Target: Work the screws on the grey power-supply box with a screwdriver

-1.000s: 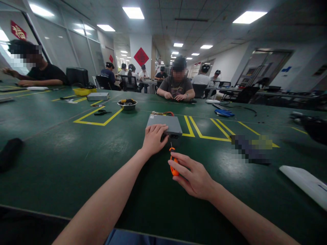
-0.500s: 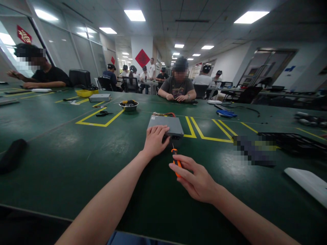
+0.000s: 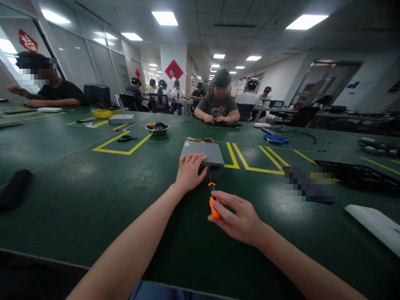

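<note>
A grey metal power supply unit (image 3: pixel 208 151) lies on the green table in front of me, a bundle of coloured wires (image 3: pixel 201 140) at its far side. My left hand (image 3: pixel 191 171) grips its near left corner, with fingers over the top and the thumb by the front face. In my right hand (image 3: pixel 236 214) is an orange and black screwdriver (image 3: pixel 215 208), pinched by the handle between thumb and fingers. Its thin shaft points at the unit's near face, beside the socket. Whether the tip touches a screw is too small to tell.
A metal bowl (image 3: pixel 157 132) with tools stands beyond, left of centre. Black parts (image 3: pixel 126 138) lie inside yellow tape. Blue gloves (image 3: pixel 275 139), a black frame (image 3: pixel 356 175) and a white panel (image 3: pixel 375 225) are on the right. A person (image 3: pixel 217 104) sits opposite.
My right hand's fingers have shifted around the screwdriver handle, which now stands slightly further left and shows more orange. The left hand and the power supply unit have stayed in place.
</note>
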